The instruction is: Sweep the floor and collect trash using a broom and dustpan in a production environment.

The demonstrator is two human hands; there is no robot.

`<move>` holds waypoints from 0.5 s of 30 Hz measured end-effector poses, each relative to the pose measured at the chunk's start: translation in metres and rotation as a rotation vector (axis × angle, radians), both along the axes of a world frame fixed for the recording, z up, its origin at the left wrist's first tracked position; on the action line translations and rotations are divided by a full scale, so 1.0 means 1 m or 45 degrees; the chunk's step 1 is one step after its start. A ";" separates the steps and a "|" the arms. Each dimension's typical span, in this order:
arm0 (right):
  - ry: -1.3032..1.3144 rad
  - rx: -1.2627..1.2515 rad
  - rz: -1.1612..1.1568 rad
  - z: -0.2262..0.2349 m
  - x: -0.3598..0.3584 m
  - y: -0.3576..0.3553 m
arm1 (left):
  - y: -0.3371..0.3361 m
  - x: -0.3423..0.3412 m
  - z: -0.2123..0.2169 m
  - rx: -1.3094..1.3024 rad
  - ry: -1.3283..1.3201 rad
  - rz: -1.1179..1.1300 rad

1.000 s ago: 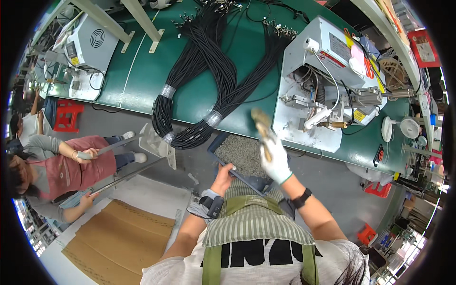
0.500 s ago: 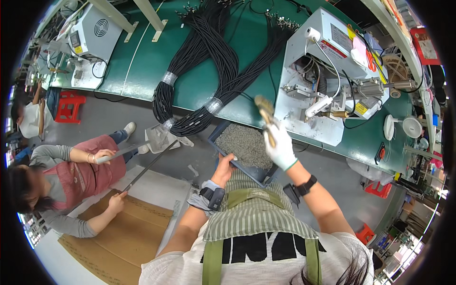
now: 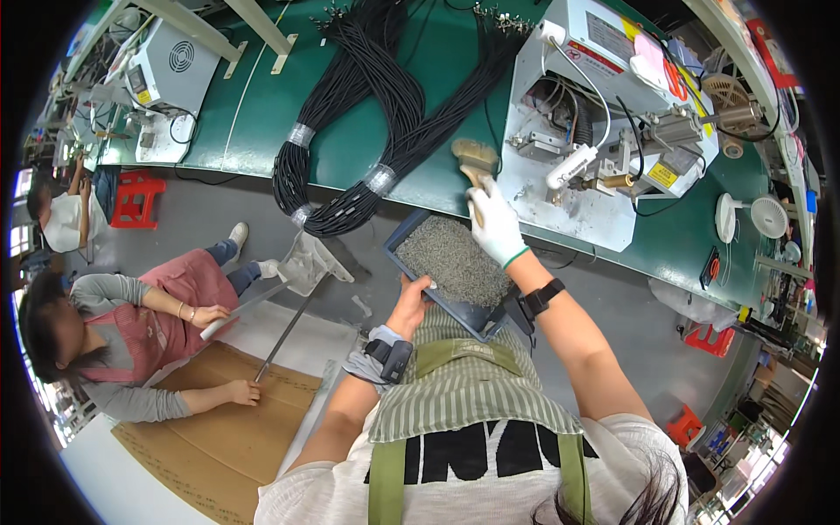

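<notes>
My left hand [image 3: 409,306], bare, grips the near-left rim of a blue plastic tray [image 3: 461,320]. The tray is tilted against the bench edge in front of my apron and holds a heap of small grey bits [image 3: 448,261], too fine to name. In a white glove, my right hand [image 3: 497,226] is closed round the handle of a brush [image 3: 475,156]. Its wide tan bristles are over the green bench top, near the white machine's base plate and beyond the tray. The glove hides part of the handle.
Bundled black cables [image 3: 372,96] lie on the green bench [image 3: 245,114] and hang over its edge. A white machine [image 3: 586,70] stands at right. At left, a co-worker [image 3: 144,324] holds a broom and a long-handled dustpan [image 3: 311,261] beside flat cardboard [image 3: 236,411].
My right hand and the brush have moved farther away and slightly left, over the bench. My left hand stays on the tray. The co-worker's hands and dustpan have shifted to the right.
</notes>
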State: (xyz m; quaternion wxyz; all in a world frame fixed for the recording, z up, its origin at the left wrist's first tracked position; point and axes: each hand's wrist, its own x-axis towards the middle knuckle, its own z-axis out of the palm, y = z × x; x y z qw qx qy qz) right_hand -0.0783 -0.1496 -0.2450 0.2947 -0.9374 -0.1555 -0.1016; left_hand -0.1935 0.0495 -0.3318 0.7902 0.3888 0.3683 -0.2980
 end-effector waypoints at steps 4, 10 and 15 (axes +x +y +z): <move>0.279 0.082 0.028 0.021 -0.049 -0.010 | 0.010 -0.006 -0.002 0.037 0.012 0.014; 0.315 0.083 0.044 0.055 -0.115 -0.039 | 0.000 -0.003 -0.016 -0.023 0.020 -0.034; 0.316 -0.006 -0.317 0.047 -0.091 -0.047 | -0.023 0.014 -0.012 -0.103 -0.006 -0.117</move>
